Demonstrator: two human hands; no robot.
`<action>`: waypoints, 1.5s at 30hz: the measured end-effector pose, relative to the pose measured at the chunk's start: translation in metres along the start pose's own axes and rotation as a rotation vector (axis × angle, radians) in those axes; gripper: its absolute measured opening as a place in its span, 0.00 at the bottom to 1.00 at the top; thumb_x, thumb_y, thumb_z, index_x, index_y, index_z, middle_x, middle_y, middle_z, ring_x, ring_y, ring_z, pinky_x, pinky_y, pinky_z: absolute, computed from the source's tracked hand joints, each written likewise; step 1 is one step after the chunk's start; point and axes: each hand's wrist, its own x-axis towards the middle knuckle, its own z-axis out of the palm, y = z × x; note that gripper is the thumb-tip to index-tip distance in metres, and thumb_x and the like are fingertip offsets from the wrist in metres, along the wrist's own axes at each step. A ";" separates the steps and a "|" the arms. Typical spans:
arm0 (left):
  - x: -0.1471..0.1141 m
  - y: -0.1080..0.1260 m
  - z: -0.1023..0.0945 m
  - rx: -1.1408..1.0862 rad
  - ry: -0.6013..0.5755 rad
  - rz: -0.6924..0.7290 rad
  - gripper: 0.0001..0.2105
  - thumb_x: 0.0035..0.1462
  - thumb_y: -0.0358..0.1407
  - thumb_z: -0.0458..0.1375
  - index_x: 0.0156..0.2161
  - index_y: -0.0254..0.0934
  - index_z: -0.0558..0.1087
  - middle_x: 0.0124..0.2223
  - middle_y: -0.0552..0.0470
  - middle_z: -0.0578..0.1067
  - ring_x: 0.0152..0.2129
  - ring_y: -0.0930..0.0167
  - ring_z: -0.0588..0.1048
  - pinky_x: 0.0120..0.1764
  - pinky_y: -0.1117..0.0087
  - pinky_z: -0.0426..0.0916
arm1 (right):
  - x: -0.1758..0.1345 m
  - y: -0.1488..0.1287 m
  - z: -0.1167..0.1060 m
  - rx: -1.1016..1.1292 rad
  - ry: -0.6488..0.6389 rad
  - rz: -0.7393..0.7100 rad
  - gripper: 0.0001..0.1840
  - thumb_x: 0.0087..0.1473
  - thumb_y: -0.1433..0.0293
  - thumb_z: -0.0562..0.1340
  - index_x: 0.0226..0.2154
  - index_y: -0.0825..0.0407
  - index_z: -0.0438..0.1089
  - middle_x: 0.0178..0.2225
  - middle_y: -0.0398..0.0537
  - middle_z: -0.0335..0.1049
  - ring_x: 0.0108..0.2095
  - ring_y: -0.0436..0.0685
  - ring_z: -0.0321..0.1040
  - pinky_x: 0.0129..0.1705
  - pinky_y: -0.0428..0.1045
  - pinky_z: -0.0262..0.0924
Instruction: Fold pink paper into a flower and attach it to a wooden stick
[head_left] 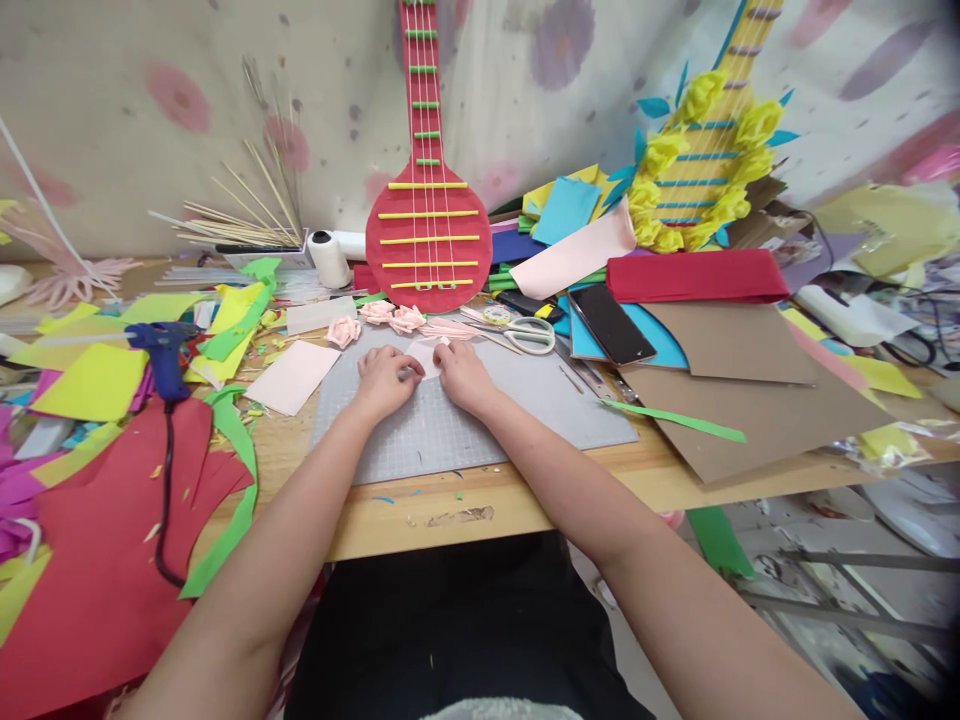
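Note:
Both hands are over the grey cutting mat (480,432), with a small pale pink piece of paper (426,357) between them. My left hand (386,380) has its fingers curled at the paper's left edge. Fingers of my right hand (461,372) pinch the paper's right side near the top. Just beyond the hands lie pale pink paper roses (344,331) and a stack of pink strips (448,329). Scissors with light handles (531,336) rest to the right of them. A pale pink sheet (293,377) lies left of my left hand.
A red paper lute-like instrument (429,240) stands at the back, a yellow flowered one (697,170) to its right. A blue glue gun (161,355) with a cord is at left among paper scraps. A phone (612,323) and brown card (750,400) lie at right.

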 end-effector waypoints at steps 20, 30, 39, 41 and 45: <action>-0.008 -0.015 -0.023 0.007 0.021 0.476 0.11 0.50 0.29 0.51 0.34 0.39 0.74 0.43 0.49 0.75 0.43 0.68 0.69 0.49 0.62 0.63 | 0.002 0.010 -0.003 0.223 0.103 -0.157 0.12 0.47 0.74 0.55 0.37 0.53 0.64 0.37 0.49 0.64 0.42 0.55 0.58 0.46 0.50 0.53; -0.002 -0.009 -0.005 -0.165 -0.024 0.345 0.22 0.50 0.29 0.50 0.53 0.35 0.61 0.39 0.49 0.74 0.37 0.69 0.71 0.46 0.64 0.62 | -0.001 0.007 -0.006 0.256 -0.005 -0.122 0.11 0.47 0.74 0.55 0.37 0.52 0.63 0.32 0.44 0.67 0.33 0.51 0.62 0.35 0.46 0.53; 0.003 -0.002 0.003 -0.205 -0.011 0.192 0.20 0.49 0.31 0.53 0.50 0.36 0.64 0.34 0.50 0.73 0.35 0.67 0.69 0.43 0.63 0.62 | 0.002 0.014 -0.007 0.397 -0.064 -0.109 0.14 0.47 0.77 0.53 0.39 0.53 0.62 0.30 0.42 0.66 0.29 0.48 0.61 0.34 0.44 0.54; 0.003 0.000 0.002 -0.180 -0.018 0.188 0.20 0.49 0.31 0.53 0.50 0.36 0.64 0.34 0.50 0.73 0.35 0.66 0.68 0.43 0.63 0.62 | 0.002 0.013 -0.006 0.384 -0.062 -0.096 0.14 0.47 0.78 0.52 0.38 0.53 0.62 0.30 0.42 0.66 0.29 0.49 0.61 0.34 0.45 0.53; 0.002 0.001 0.002 -0.126 -0.015 0.214 0.19 0.49 0.30 0.52 0.49 0.36 0.65 0.34 0.51 0.74 0.36 0.66 0.67 0.44 0.63 0.61 | 0.002 0.010 -0.004 0.349 -0.033 -0.115 0.13 0.48 0.77 0.52 0.37 0.54 0.63 0.30 0.43 0.66 0.30 0.49 0.61 0.35 0.45 0.53</action>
